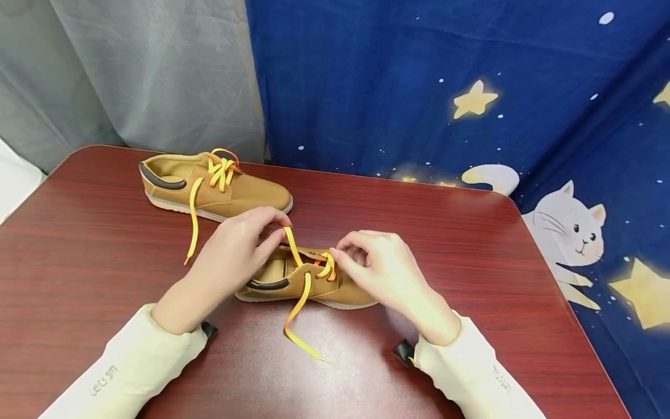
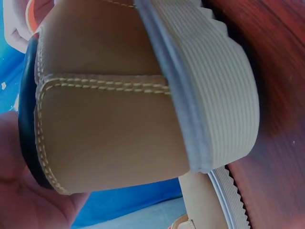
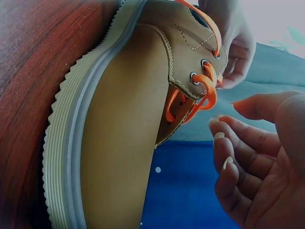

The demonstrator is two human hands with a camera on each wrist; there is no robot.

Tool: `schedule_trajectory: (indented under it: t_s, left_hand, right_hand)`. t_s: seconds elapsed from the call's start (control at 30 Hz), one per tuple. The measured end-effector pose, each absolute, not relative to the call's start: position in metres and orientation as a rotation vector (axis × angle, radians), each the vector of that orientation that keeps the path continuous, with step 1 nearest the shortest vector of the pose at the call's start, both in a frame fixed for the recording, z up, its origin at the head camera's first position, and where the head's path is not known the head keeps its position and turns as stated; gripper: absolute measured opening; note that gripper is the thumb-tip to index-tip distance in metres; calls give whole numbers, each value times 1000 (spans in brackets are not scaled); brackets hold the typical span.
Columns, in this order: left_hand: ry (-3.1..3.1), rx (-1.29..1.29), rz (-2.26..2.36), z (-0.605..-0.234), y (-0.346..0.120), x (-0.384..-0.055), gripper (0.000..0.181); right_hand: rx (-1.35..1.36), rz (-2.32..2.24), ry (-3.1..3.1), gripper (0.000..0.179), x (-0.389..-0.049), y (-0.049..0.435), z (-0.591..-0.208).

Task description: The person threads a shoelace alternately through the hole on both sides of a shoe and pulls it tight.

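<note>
A tan lace-up shoe (image 1: pixel 356 291) lies on the table with its toe to the right; its sole and side also show in the right wrist view. My left hand (image 1: pixel 235 247) pinches one end of its yellow-orange shoelace (image 1: pixel 293 247) between thumb and forefinger, above the collar. The lace's other end (image 1: pixel 300 334) hangs over the near side onto the table. Beside the crossed laces is my right hand (image 1: pixel 387 267). In the right wrist view its bent fingers (image 3: pixel 252 143) stand apart from the laces, with nothing seen between thumb and forefinger. The left wrist view shows the shoe's heel (image 2: pixel 109 129).
A matching tan shoe (image 1: pixel 256 195) stands farther back on the left, its loose lace (image 1: pixel 193 221) trailing toward the table. The reddish-brown table (image 1: pixel 445 233) ends at a grey curtain (image 1: pixel 162 70) and a blue starry curtain (image 1: pixel 366 87).
</note>
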State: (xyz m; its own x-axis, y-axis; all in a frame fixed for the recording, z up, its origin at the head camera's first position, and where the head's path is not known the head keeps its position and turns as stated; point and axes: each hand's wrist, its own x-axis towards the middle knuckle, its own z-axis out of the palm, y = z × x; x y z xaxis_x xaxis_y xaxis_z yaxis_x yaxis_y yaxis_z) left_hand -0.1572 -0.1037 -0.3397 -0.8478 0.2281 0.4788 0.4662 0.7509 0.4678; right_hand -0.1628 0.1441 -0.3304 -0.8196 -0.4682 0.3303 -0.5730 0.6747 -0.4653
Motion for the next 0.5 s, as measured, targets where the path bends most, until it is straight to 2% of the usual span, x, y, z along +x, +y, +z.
schedule_trajectory:
  t_s: [0.5]
  left_hand:
    - [-2352, -501, -684, -343, -97, -152, 9]
  right_hand:
    - [860, 845, -2704, 6, -163, 142, -329]
